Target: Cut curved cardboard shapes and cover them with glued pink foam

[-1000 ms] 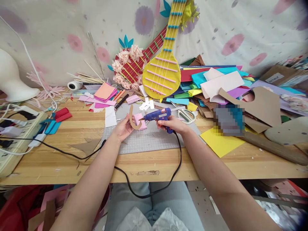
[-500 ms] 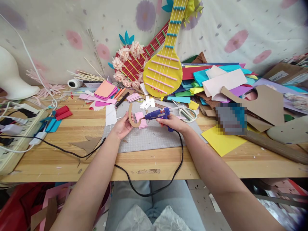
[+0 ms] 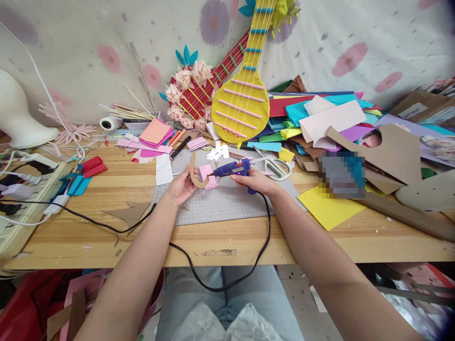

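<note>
Glue gun (image 3: 232, 168) shifted along cardboard strip (image 3: 192, 168), left grip (image 3: 181, 187) pinching strip, right grip (image 3: 256, 180) clasping gun, label (image 3: 238, 170) illegible

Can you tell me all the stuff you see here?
Curved cardboard strip: one, brown, in left hand
Glue gun: one, blue, in right hand
Paper piece: one, pink, between the hands
Cutting mat: one, grey, beneath hands
Scissors: one pair, pale-handled, right of glue gun
Model lutes: two, red and yellow, at back
Coloured sheets: uncountable pile, mixed, back right
Cut-out cardboard: one large piece, brown, right
Square sheet: one, yellow, front right
Skewers: several, tan, back left
Power strip: one, cream, left edge
Glue-gun cord: one, black, looping past table edge
Scraps: countless, mixed colours, scattered
Table: one, wood-brown, beneath mat
Floral backdrop: one, white, behind table
Hands: two, bare, over mat
</note>
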`<state>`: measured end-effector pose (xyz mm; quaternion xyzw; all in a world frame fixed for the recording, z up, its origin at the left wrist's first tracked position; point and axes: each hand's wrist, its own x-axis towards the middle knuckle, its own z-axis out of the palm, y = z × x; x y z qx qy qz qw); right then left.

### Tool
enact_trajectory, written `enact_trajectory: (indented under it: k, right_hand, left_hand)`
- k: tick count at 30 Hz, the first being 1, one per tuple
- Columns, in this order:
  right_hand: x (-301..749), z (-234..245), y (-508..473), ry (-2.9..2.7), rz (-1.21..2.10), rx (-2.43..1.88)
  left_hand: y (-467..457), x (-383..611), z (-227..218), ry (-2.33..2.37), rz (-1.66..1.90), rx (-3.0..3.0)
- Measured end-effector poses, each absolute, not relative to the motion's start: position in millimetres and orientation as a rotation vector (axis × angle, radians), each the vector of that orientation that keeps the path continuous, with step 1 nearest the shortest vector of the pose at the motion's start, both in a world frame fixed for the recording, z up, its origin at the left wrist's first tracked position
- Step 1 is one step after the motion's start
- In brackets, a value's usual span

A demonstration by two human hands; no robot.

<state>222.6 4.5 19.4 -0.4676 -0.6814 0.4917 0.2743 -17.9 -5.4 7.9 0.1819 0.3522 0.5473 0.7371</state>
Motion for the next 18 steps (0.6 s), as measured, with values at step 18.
enact_trajectory:
  k: [18]
  right_hand:
    - [218.6, 18.4, 2.4, -1.914, 1.412, -1.165]
  left_hand:
    - [-4.9, -15.3, 8.4, 0.827, 1.232, 0.369]
